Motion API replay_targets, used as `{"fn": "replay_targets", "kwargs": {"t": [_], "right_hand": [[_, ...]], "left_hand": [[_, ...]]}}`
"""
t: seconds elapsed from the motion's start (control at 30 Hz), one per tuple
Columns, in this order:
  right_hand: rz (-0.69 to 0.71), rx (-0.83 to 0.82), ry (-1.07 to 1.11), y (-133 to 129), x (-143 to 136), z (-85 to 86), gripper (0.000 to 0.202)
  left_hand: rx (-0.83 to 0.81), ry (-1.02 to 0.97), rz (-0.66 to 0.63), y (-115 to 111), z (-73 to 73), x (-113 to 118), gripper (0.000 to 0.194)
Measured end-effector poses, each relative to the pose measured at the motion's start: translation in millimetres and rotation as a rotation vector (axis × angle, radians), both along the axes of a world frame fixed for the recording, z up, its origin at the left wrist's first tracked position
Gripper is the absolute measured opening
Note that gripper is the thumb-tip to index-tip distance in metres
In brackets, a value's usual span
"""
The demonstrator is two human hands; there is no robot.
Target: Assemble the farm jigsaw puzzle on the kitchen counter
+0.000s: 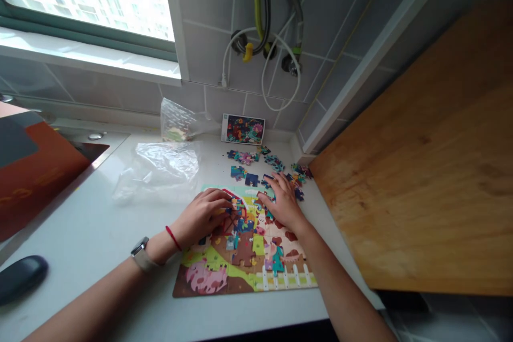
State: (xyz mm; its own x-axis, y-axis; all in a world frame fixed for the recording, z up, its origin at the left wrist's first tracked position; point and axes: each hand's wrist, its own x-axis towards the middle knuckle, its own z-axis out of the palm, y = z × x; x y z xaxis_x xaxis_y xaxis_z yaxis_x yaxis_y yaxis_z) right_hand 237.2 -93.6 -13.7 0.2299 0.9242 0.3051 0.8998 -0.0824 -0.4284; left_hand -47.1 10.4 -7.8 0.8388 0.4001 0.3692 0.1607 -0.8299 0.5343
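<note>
A farm-picture jigsaw puzzle (240, 278) lies flat on the white counter, with a pink pig, a spotted cow and a white fence on it. Several loose puzzle pieces (244, 248) rest on top of the picture. My left hand (208, 214) is over its upper left part, fingers bent and pressed together beside dark blue pieces; whatever is under the fingertips is hidden. My right hand (284, 202) reaches over the upper right edge, thumb and fingers apart. Its fingertips are close to loose dark pieces (252, 179) beyond the puzzle; I cannot tell whether they touch.
A small picture card (243, 129) leans on the tiled wall. Clear plastic bags (166, 163) lie at the left of the puzzle. More loose pieces (243, 157) are behind it. A wooden panel (420, 171) bounds the right side; a black mouse-like object (24, 278) sits far left.
</note>
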Motion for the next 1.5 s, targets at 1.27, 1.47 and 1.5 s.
{"fn": "replay_targets", "kwargs": {"t": [1.27,1.47,1.5], "right_hand": [[-0.065,0.168,0.489,-110.8,-8.5,33.2,0.027],[0.217,-0.253,0.914,-64.4,-21.4,65.8,0.029],[0.111,-0.071,0.799,-57.1,-15.7,66.9,0.023]], "left_hand": [[0.032,-0.049,-0.032,-18.6,13.0,3.2,0.015],[0.008,-0.045,-0.037,-17.6,15.5,3.5,0.015],[0.007,-0.038,-0.033,-16.5,15.2,3.2,0.015]]}}
